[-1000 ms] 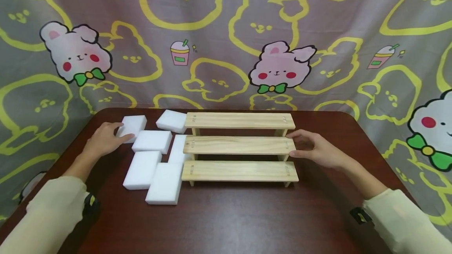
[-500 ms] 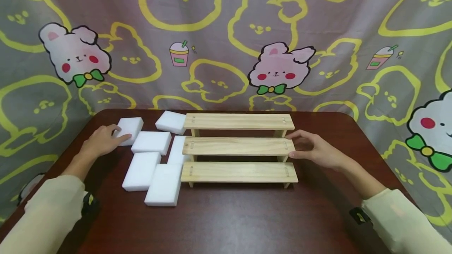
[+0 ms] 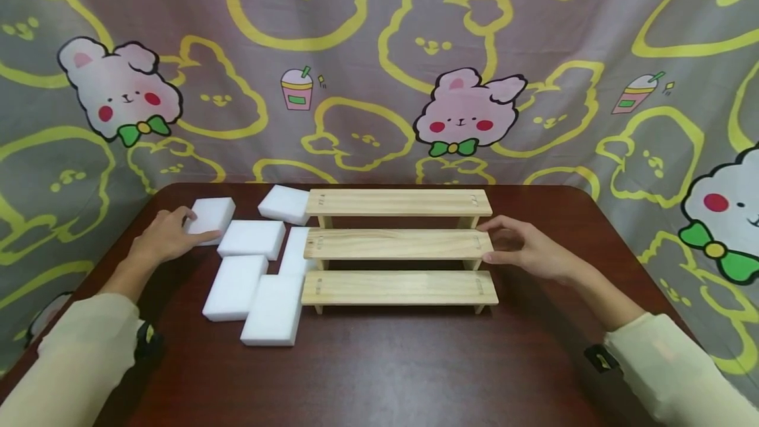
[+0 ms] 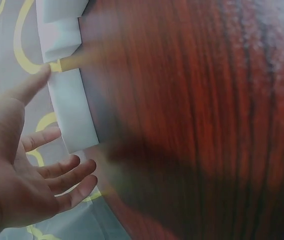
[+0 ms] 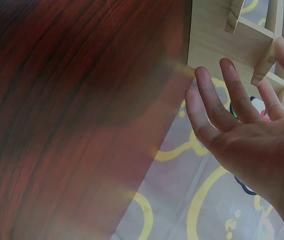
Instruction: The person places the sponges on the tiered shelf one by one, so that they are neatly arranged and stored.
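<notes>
My left hand (image 3: pixel 160 236) pinches a white foam block (image 3: pixel 213 215) at the far left of the table, thumb at its near side and index finger at its far side. The left wrist view shows the thumb and index spanning this block (image 4: pixel 74 110), the other fingers spread loosely. A three-tier wooden display shelf (image 3: pixel 397 244) with pale boards stands in the middle. At the right end of its middle board, my right hand (image 3: pixel 530 249) holds on with thumb and index finger. In the right wrist view, its remaining fingers (image 5: pixel 237 90) extend loosely beside the shelf's side.
Several more white foam blocks (image 3: pixel 237 287) lie flat between the left hand and the shelf, some touching. One block (image 3: pixel 294 252) is partly hidden under the shelf's left end. A patterned curtain (image 3: pixel 356 64) hangs behind the dark wooden table (image 3: pixel 391 374).
The left hand and its foam block have shifted slightly left, away from the other blocks. The right hand stays at the shelf's end. The head view has drifted a little.
</notes>
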The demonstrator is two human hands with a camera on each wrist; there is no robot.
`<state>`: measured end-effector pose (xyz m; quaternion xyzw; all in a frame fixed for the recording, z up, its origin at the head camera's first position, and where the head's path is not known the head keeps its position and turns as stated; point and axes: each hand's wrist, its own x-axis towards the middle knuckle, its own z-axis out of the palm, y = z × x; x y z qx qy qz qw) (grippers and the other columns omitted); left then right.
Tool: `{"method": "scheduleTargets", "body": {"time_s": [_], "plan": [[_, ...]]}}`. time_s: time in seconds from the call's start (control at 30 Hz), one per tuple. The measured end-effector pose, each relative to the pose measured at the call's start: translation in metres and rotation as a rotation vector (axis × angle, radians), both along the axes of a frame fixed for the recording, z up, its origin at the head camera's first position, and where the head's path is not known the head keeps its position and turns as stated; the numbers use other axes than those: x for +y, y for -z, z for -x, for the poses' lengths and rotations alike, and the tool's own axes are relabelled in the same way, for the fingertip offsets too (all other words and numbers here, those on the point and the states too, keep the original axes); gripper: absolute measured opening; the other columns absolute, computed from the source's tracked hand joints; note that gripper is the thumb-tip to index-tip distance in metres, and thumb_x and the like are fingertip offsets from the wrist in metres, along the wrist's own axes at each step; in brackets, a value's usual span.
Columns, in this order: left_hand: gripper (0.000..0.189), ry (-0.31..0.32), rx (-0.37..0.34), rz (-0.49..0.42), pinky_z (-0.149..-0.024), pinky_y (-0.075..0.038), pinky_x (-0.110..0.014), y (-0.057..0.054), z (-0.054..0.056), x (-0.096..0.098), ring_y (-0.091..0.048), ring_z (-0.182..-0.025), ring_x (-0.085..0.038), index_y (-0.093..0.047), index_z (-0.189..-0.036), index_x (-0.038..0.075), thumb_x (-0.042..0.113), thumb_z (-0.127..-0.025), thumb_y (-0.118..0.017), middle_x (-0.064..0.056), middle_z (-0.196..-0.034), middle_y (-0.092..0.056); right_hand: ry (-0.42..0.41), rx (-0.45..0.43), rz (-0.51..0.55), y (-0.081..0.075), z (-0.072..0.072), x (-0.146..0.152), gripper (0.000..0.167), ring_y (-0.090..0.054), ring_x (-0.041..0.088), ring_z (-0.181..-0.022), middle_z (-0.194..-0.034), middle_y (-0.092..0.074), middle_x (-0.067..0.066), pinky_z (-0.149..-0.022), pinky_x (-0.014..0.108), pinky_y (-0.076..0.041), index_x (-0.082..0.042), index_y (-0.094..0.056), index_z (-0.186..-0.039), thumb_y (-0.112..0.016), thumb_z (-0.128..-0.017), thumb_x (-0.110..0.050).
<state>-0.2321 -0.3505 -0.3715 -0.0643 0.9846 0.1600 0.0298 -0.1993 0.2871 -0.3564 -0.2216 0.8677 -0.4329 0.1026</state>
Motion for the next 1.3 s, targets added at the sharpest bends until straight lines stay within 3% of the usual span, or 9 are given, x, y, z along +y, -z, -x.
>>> {"method": "scheduleTargets", "body": {"time_s": [0.2, 0.53, 0.8, 1.3], "plan": [[0.083, 0.006, 0.024, -0.009, -0.096, -0.038, -0.078, 0.001, -0.002, -0.001, -0.041, -0.114, -0.060, -0.036, -0.139, -0.013, 0.046, -0.091, -0.072, -0.046, -0.132, -0.033, -0.004, -0.021, 0.022, 0.001, 0.001, 0.000, 0.046, -0.064, 0.032, -0.111, -0.122, -0.066, 0.017, -0.088, 0.029, -0.055, -0.006, -0.059, -0.133, -0.079, -0.092, -0.013], [0.072, 0.027, 0.172, -0.042, -0.088, -0.043, -0.074, -0.005, -0.007, -0.006, -0.045, -0.107, -0.056, -0.041, -0.137, -0.009, 0.033, -0.090, -0.076, -0.041, -0.125, -0.040, -0.004, -0.024, 0.025, 0.001, 0.001, 0.000, 0.046, -0.064, 0.031, -0.109, -0.119, -0.067, 0.017, -0.089, 0.030, -0.055, -0.005, -0.058, -0.132, -0.079, -0.092, -0.012], [0.065, 0.102, 0.286, -0.095, -0.087, -0.044, -0.073, -0.018, -0.013, 0.006, -0.046, -0.105, -0.053, -0.046, -0.134, -0.010, 0.023, -0.088, -0.079, -0.040, -0.123, -0.044, -0.006, -0.030, 0.032, 0.002, 0.000, 0.000, 0.045, -0.064, 0.031, -0.110, -0.121, -0.067, 0.017, -0.088, 0.032, -0.055, -0.005, -0.058, -0.133, -0.078, -0.093, -0.012], [0.065, 0.230, 0.344, -0.088, -0.078, -0.049, -0.062, -0.035, -0.028, 0.031, -0.053, -0.097, -0.049, -0.052, -0.131, -0.012, 0.020, -0.083, -0.083, -0.036, -0.122, -0.048, -0.007, -0.050, 0.021, 0.000, -0.001, 0.000, 0.046, -0.063, 0.033, -0.111, -0.124, -0.064, 0.019, -0.087, 0.038, -0.054, -0.007, -0.055, -0.135, -0.075, -0.095, -0.014]]}}
